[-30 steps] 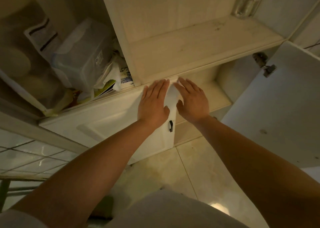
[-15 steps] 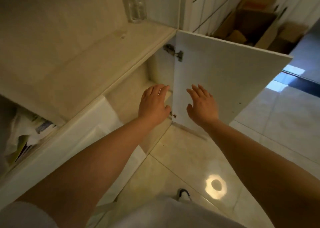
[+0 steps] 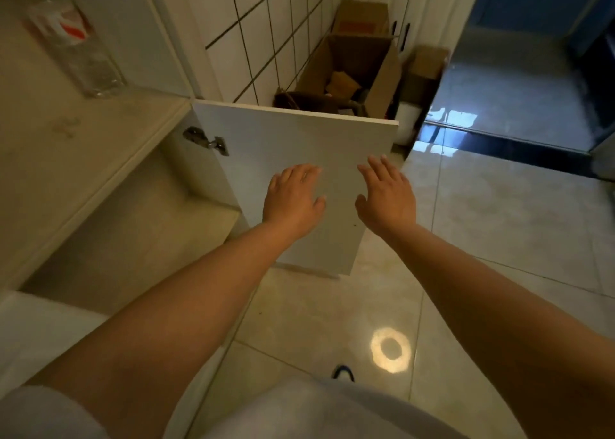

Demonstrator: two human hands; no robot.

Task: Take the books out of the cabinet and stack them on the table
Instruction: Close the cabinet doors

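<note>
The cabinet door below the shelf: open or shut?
Open. The cabinet door stands swung outward on its hinge, exposing the compartment.

Both bare arms reached forward, palms down. The left hand (image 3: pixel 293 199) and right hand (image 3: pixel 387 199) were side by side, fingers straight, holding nothing.

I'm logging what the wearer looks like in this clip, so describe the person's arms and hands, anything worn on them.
Both forearms are bare to above the elbow. The left hand and right hand show no gloves, rings, watch or bracelet. A light grey short sleeve shows at the left upper arm.
</note>
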